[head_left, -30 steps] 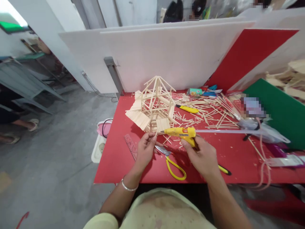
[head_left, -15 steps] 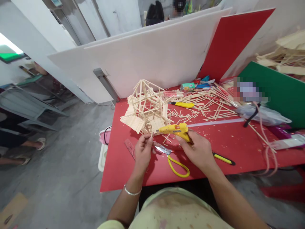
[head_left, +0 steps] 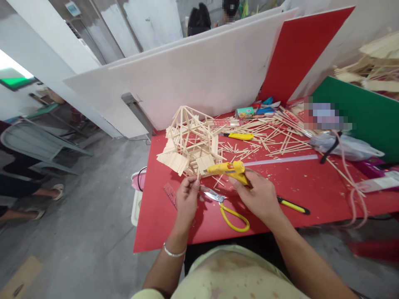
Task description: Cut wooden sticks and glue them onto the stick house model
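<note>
My right hand (head_left: 257, 195) is wrapped round a yellow hot glue gun (head_left: 226, 167), whose nozzle points left. Between the thumb and fingers of my left hand (head_left: 187, 193) is a short wooden stick (head_left: 198, 174), held upright close to the nozzle; whether the two touch I cannot tell. Just beyond both hands stands a framework model of thin wooden sticks (head_left: 190, 137), with slatted panels at its lower sides. Scissors (head_left: 230, 209) with yellow handles lie between my hands, blades toward the left one. A clear ruler (head_left: 170, 195) rests beside my left hand, partly covered by it.
Loose sticks (head_left: 280, 133) are strewn over the back of the red table (head_left: 299, 178). A yellow cutter (head_left: 240, 136) lies behind the glue gun, another cutter (head_left: 293, 205) right of my right hand. White boards (head_left: 193, 79) stand along the back; a green board (head_left: 361, 120) leans at right.
The view has shifted slightly. Both hands keep nearly the same pose, with the glue gun's nozzle still close to the stick.
</note>
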Demonstrator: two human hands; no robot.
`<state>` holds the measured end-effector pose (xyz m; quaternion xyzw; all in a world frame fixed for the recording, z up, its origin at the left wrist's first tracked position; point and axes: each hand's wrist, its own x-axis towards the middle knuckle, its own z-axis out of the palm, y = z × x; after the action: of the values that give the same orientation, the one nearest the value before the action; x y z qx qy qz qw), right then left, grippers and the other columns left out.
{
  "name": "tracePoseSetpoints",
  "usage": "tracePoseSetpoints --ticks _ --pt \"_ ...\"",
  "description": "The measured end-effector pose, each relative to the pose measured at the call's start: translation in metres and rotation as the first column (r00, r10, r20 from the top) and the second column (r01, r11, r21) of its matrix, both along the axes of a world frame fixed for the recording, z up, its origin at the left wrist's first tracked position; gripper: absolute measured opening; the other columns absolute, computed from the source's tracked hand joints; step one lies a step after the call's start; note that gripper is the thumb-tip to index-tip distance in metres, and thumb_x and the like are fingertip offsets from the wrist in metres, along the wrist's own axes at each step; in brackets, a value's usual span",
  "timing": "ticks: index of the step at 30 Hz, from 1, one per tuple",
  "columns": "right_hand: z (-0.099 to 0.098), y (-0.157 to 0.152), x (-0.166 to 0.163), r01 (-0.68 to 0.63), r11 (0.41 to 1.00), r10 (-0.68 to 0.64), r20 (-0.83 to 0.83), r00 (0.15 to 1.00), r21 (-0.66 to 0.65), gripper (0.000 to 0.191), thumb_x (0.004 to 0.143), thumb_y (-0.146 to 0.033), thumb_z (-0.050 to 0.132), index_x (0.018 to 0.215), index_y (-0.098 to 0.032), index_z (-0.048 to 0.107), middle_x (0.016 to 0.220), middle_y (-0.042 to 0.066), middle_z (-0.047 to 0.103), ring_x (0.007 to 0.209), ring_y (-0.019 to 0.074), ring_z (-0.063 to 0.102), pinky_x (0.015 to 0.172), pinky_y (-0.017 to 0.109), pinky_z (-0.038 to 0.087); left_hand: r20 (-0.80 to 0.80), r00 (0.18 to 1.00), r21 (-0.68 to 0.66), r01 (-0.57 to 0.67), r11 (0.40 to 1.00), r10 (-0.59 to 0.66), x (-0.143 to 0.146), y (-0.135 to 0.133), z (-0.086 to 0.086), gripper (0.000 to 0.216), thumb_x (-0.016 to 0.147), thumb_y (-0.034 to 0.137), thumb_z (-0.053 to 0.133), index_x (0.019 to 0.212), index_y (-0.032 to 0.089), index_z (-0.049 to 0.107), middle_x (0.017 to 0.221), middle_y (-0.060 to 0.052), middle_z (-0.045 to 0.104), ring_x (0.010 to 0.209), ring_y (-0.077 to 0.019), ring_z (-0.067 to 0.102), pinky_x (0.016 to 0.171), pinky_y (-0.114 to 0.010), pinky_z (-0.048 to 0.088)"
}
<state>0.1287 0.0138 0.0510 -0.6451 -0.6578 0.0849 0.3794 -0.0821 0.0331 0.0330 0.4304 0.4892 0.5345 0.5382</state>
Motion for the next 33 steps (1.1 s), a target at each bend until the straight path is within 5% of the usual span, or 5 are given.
tracePoseSetpoints --ticks 33 --pt "-0.0101 -0.0001 0.0002 -0.012 1.000 0.012 -0.001 1.000 0.015 0.036 0.095 -0.054 0.057 0.102 -0.020 0.068 0.106 0.009 0.075 0.090 0.0266 0.073 0.074 0.035 0.050 -0.036 0.999 0.041 0.000 0.999 0.001 -0.0016 0.0015 -0.0051 0.030 0.089 0.043 0.069 0.101 0.017 0.060 0.076 -0.005 0.075 0.059 -0.0168 0.073 0.045 -0.019 0.046"
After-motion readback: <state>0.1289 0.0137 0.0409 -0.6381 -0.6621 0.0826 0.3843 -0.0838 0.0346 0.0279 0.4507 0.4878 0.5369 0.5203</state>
